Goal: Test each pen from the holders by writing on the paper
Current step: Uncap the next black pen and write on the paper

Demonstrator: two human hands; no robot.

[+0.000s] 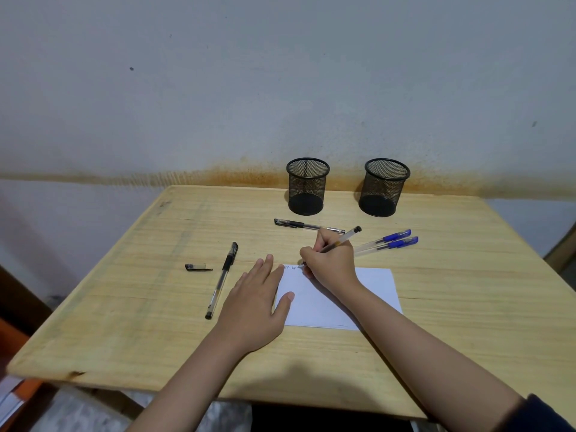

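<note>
A white sheet of paper [339,299] is seen lying flat near the middle of the wooden desk [124,307], with bare wood left open along the near edge and over the whole left side. Two black mesh holders [307,186] [384,187] are stood upright near the far edge, well apart from each other, close to the wall [280,73].

The right hand [332,263] is held over the paper's far left corner, and a clear pen [341,240] is pinched by its curled fingers [308,252], the tip brought down on the sheet beside a few small marks (too small to be read). The barrel is tilted up and to the right. The left hand [254,302] is laid palm down, fingers straight and slightly spread, its thumb pressed on the paper's left edge.

A capped black pen [222,280] is left lying on the desk left of that hand, with a loose black cap [197,267] just beside it. Another black pen [308,226] is seen in front of the holders, and two blue-capped pens [385,241] are lying together to the right, touching.
</note>
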